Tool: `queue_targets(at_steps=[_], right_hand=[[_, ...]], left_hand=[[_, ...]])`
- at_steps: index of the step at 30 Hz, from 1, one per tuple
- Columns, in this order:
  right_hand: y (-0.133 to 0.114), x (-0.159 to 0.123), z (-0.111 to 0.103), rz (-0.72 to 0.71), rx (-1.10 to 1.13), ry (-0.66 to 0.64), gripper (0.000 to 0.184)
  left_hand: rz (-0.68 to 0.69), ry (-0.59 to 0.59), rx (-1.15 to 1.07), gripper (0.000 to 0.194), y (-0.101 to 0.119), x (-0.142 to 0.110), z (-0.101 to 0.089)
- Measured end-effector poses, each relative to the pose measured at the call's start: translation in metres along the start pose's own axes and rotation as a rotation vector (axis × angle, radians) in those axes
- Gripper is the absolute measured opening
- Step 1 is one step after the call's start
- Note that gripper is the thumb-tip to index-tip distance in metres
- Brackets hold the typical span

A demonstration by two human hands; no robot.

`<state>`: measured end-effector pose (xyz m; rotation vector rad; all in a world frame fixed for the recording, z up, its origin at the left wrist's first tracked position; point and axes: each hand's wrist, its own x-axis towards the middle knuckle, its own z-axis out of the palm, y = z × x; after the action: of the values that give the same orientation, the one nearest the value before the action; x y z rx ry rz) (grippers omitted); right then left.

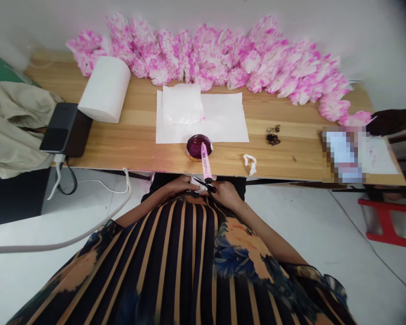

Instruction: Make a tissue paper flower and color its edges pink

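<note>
Just below the table's front edge, my left hand [180,185] is closed on a small piece of white tissue paper [195,183]. Beside it, my right hand [227,195] grips a pair of scissors [211,187], whose blades point left across the tissue. Both hands are partly hidden by my clothing and the table edge. A pink-and-white marker-like tube [206,163] with a black end leans on a small round bowl [192,155] stained dark magenta. Behind the bowl, a stack of white tissue [181,104] lies on a white sheet [225,119].
Pink-speckled crumpled tissue flowers [219,54] line the wall. On the left are a white paper roll [106,90], a black power bank [66,131] with cables and beige cloth [23,108]. A tissue scrap [250,164], black loops [273,137] and a phone [345,155] lie right.
</note>
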<state>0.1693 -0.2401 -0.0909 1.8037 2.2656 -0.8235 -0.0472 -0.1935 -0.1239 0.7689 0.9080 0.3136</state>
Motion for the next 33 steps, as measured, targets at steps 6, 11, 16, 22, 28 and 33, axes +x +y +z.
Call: queue_targets(at_steps=[6, 11, 16, 22, 28, 33], right_hand=[[-0.003, 0.005, -0.001, -0.04, 0.063, 0.03, 0.046], [-0.008, 0.005, -0.002, -0.012, 0.031, 0.002, 0.045], [-0.001, 0.007, -0.004, 0.046, 0.071, 0.031, 0.038], [0.024, 0.001, 0.002, 0.066, 0.244, 0.081, 0.039], [0.017, -0.008, 0.009, 0.014, 0.091, 0.138, 0.051], [0.004, -0.005, 0.004, 0.018, 0.007, 0.131, 0.049]], left_hand=[[0.038, -0.051, 0.005, 0.041, -0.003, 0.007, -0.002], [0.009, -0.059, 0.018, 0.037, -0.003, 0.006, -0.004], [-0.032, -0.016, 0.006, 0.038, -0.007, 0.006, -0.005], [-0.019, 0.087, -0.151, 0.036, -0.016, 0.013, -0.008], [-0.022, 0.195, -0.124, 0.034, -0.022, 0.019, -0.008], [-0.004, 0.146, -0.196, 0.04, -0.021, 0.017, -0.005]])
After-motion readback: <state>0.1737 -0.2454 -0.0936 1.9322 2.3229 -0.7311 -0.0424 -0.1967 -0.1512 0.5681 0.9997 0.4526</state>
